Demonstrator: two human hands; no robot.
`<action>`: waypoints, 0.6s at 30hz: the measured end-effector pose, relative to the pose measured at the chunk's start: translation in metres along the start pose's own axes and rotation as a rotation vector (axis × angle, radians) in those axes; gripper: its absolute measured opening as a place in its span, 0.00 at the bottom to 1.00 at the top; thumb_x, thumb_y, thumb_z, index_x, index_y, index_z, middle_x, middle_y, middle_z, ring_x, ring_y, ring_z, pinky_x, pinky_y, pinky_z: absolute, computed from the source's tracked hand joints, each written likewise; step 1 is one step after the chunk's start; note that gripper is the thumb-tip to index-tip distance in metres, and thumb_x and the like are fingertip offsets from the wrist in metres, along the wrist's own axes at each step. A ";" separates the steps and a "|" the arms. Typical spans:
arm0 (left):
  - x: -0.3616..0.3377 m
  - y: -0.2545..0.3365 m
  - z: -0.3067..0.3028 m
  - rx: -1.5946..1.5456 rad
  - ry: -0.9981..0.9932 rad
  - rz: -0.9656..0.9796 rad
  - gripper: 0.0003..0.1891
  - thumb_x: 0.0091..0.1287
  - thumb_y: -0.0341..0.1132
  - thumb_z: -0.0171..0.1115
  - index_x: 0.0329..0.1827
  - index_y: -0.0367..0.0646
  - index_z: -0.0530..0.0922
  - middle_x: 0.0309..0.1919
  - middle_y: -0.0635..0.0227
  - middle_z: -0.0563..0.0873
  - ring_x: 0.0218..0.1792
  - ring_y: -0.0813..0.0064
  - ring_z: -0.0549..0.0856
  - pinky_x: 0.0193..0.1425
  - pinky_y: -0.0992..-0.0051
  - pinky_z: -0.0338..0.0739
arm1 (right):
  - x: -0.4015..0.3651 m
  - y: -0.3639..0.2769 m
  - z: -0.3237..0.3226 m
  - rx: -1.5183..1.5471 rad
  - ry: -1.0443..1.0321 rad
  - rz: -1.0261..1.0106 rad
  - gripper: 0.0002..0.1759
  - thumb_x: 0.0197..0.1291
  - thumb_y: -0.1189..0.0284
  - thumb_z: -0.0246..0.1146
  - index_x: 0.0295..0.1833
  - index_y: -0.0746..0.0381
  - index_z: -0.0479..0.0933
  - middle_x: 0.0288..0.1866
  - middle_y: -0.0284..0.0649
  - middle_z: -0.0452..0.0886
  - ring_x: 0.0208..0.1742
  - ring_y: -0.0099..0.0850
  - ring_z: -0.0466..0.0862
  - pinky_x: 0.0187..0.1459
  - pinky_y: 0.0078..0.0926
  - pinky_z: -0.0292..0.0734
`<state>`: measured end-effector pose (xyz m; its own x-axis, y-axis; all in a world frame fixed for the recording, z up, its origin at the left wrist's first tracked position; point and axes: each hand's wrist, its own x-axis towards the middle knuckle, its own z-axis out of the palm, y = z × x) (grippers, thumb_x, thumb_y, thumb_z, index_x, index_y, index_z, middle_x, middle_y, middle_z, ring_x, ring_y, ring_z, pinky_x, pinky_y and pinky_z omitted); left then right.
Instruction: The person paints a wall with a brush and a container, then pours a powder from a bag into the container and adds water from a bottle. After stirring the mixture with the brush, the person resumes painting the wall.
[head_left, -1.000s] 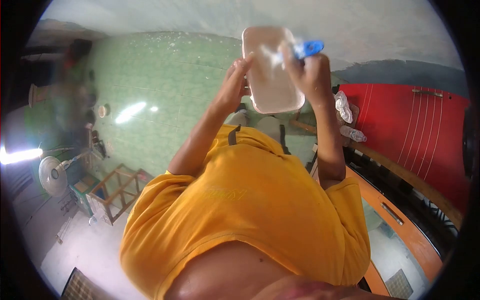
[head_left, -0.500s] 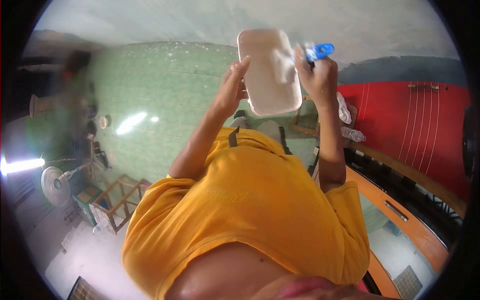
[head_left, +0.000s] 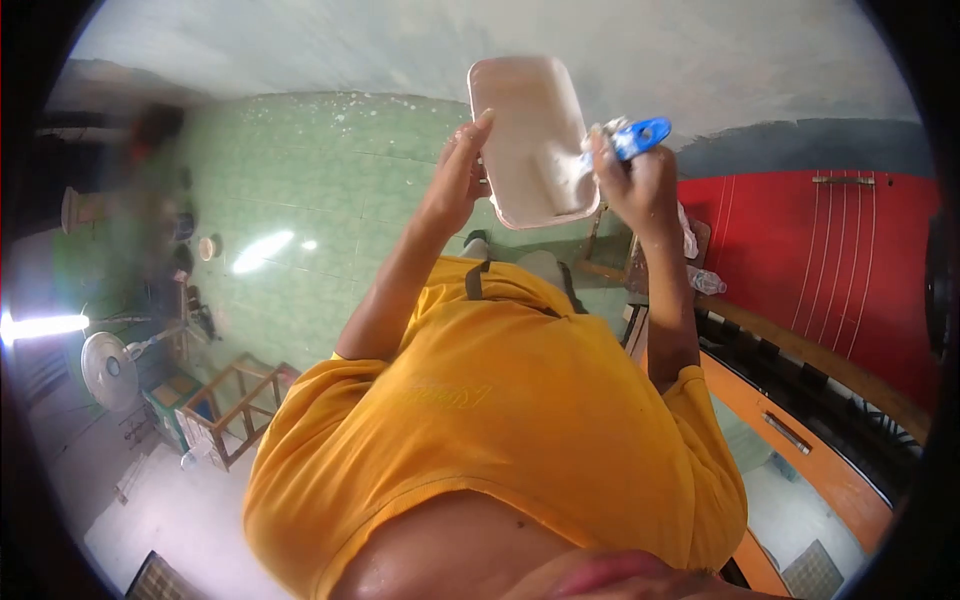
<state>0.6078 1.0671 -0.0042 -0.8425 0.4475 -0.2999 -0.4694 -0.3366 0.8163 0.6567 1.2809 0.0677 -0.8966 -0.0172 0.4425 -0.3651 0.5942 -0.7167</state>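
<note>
My left hand [head_left: 462,172] grips the long left side of a shallow, pale rectangular tray [head_left: 525,120], its thumb over the rim and its fingers partly hidden beneath. White paint lies toward the tray's lower right part. My right hand [head_left: 638,185] is closed round a paintbrush with a blue handle [head_left: 641,137], which has a hole at its end. White paint smears the brush and the fingers around it. The brush's bristle end is at the tray's right edge, close to the paint inside.
A grey-white wall [head_left: 400,45] rises ahead, above a green tiled floor [head_left: 330,180] speckled white. At right are a red cabinet [head_left: 770,240], a plastic bottle [head_left: 706,280] and an orange drawer unit [head_left: 800,440]. A fan [head_left: 110,370] and a wooden frame [head_left: 235,410] stand at left.
The brush and my right hand have dropped slightly, the brush shifting from over the tray's middle right to its lower right edge. The tray has moved a little to the left.
</note>
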 end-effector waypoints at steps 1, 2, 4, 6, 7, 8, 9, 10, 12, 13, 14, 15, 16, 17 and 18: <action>-0.002 -0.001 0.004 0.001 0.002 -0.028 0.31 0.70 0.61 0.55 0.59 0.41 0.71 0.45 0.66 0.81 0.37 0.78 0.84 0.37 0.81 0.80 | 0.005 0.005 -0.004 -0.113 0.016 0.030 0.10 0.62 0.68 0.66 0.35 0.64 0.80 0.22 0.43 0.80 0.23 0.39 0.82 0.27 0.33 0.76; -0.004 -0.004 0.009 0.000 -0.001 -0.058 0.31 0.70 0.61 0.55 0.59 0.41 0.71 0.45 0.66 0.81 0.37 0.78 0.84 0.37 0.81 0.80 | 0.011 0.008 -0.005 -0.180 0.053 -0.016 0.09 0.61 0.69 0.67 0.35 0.64 0.80 0.22 0.43 0.80 0.23 0.39 0.82 0.27 0.32 0.75; -0.004 -0.012 0.025 -0.008 -0.010 -0.056 0.31 0.70 0.61 0.55 0.59 0.42 0.71 0.44 0.68 0.81 0.36 0.79 0.83 0.36 0.82 0.78 | 0.020 0.013 -0.004 -0.133 0.025 -0.155 0.08 0.62 0.70 0.67 0.35 0.64 0.81 0.23 0.43 0.80 0.22 0.38 0.80 0.27 0.31 0.75; -0.004 -0.017 0.035 0.001 -0.013 -0.056 0.31 0.70 0.62 0.56 0.59 0.43 0.72 0.43 0.69 0.81 0.36 0.80 0.82 0.35 0.83 0.76 | 0.022 0.009 -0.013 -0.095 0.000 -0.100 0.08 0.62 0.70 0.67 0.36 0.65 0.81 0.26 0.44 0.81 0.22 0.38 0.79 0.28 0.31 0.75; -0.005 -0.018 0.039 0.009 -0.011 -0.061 0.31 0.69 0.62 0.56 0.59 0.43 0.72 0.42 0.70 0.81 0.35 0.81 0.82 0.35 0.83 0.75 | 0.023 0.008 -0.018 -0.096 0.013 -0.098 0.09 0.63 0.69 0.66 0.36 0.65 0.81 0.26 0.45 0.81 0.22 0.39 0.79 0.28 0.31 0.75; -0.005 -0.019 0.043 0.016 -0.008 -0.062 0.31 0.69 0.62 0.56 0.59 0.43 0.72 0.42 0.70 0.81 0.35 0.81 0.81 0.35 0.83 0.74 | 0.025 0.007 -0.024 -0.098 0.026 -0.099 0.09 0.63 0.69 0.66 0.35 0.65 0.81 0.27 0.45 0.81 0.22 0.39 0.79 0.28 0.32 0.75; -0.007 -0.018 0.045 0.041 -0.007 -0.081 0.30 0.72 0.59 0.53 0.62 0.41 0.71 0.47 0.67 0.82 0.41 0.79 0.82 0.41 0.79 0.76 | 0.027 0.005 -0.032 -0.197 0.021 -0.109 0.10 0.62 0.69 0.67 0.34 0.65 0.80 0.26 0.46 0.80 0.23 0.42 0.79 0.28 0.34 0.75; -0.009 -0.015 0.046 0.066 -0.007 -0.098 0.30 0.75 0.56 0.49 0.65 0.39 0.71 0.52 0.64 0.82 0.48 0.76 0.83 0.48 0.75 0.78 | 0.025 0.009 -0.037 -0.243 -0.001 -0.151 0.11 0.62 0.69 0.66 0.33 0.65 0.79 0.26 0.46 0.80 0.24 0.43 0.79 0.28 0.36 0.75; -0.009 -0.018 0.049 0.080 0.010 -0.104 0.30 0.77 0.53 0.47 0.69 0.37 0.70 0.58 0.61 0.83 0.55 0.74 0.84 0.55 0.71 0.79 | 0.020 0.021 -0.046 -0.336 -0.046 -0.234 0.11 0.61 0.69 0.66 0.32 0.65 0.78 0.25 0.46 0.78 0.24 0.46 0.78 0.29 0.38 0.75; -0.007 -0.022 0.049 0.068 0.031 -0.092 0.30 0.77 0.53 0.47 0.69 0.36 0.70 0.58 0.61 0.83 0.56 0.74 0.84 0.56 0.71 0.79 | 0.013 0.022 -0.050 -0.284 -0.116 -0.178 0.11 0.61 0.70 0.65 0.30 0.65 0.76 0.24 0.47 0.77 0.25 0.48 0.78 0.30 0.41 0.74; -0.006 -0.026 0.051 0.058 0.053 -0.082 0.30 0.77 0.53 0.47 0.70 0.36 0.69 0.58 0.61 0.83 0.56 0.74 0.83 0.57 0.71 0.78 | 0.005 0.026 -0.051 -0.257 -0.120 -0.166 0.12 0.61 0.70 0.65 0.29 0.65 0.76 0.24 0.47 0.77 0.25 0.48 0.78 0.29 0.41 0.74; -0.006 -0.028 0.054 0.042 0.082 -0.073 0.29 0.74 0.56 0.50 0.65 0.39 0.71 0.51 0.65 0.82 0.48 0.77 0.81 0.49 0.75 0.76 | -0.005 0.031 -0.051 -0.229 -0.127 -0.151 0.12 0.61 0.70 0.65 0.29 0.65 0.75 0.24 0.47 0.77 0.25 0.48 0.78 0.29 0.41 0.74; -0.006 -0.029 0.059 0.026 0.112 -0.065 0.29 0.71 0.58 0.53 0.60 0.41 0.72 0.44 0.69 0.80 0.39 0.80 0.80 0.41 0.79 0.74 | -0.015 0.034 -0.051 -0.200 -0.135 -0.135 0.12 0.61 0.70 0.65 0.28 0.66 0.74 0.24 0.47 0.77 0.25 0.48 0.78 0.29 0.41 0.73; -0.005 -0.031 0.062 0.011 0.141 -0.056 0.28 0.69 0.61 0.56 0.55 0.44 0.74 0.37 0.73 0.79 0.31 0.83 0.78 0.32 0.83 0.72 | -0.023 0.034 -0.052 -0.122 -0.135 -0.058 0.13 0.62 0.70 0.64 0.28 0.66 0.74 0.21 0.47 0.76 0.22 0.47 0.78 0.26 0.38 0.72; -0.003 -0.039 0.061 0.026 0.149 -0.038 0.28 0.69 0.61 0.56 0.55 0.44 0.74 0.37 0.73 0.79 0.31 0.83 0.78 0.33 0.83 0.72 | -0.031 0.038 -0.051 -0.086 -0.105 0.031 0.14 0.63 0.70 0.64 0.28 0.66 0.74 0.20 0.46 0.76 0.21 0.45 0.78 0.25 0.37 0.72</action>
<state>0.6451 1.1292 -0.0048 -0.8551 0.3310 -0.3991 -0.4963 -0.2995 0.8148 0.6836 1.3454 0.0543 -0.9300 -0.0791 0.3591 -0.3182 0.6626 -0.6780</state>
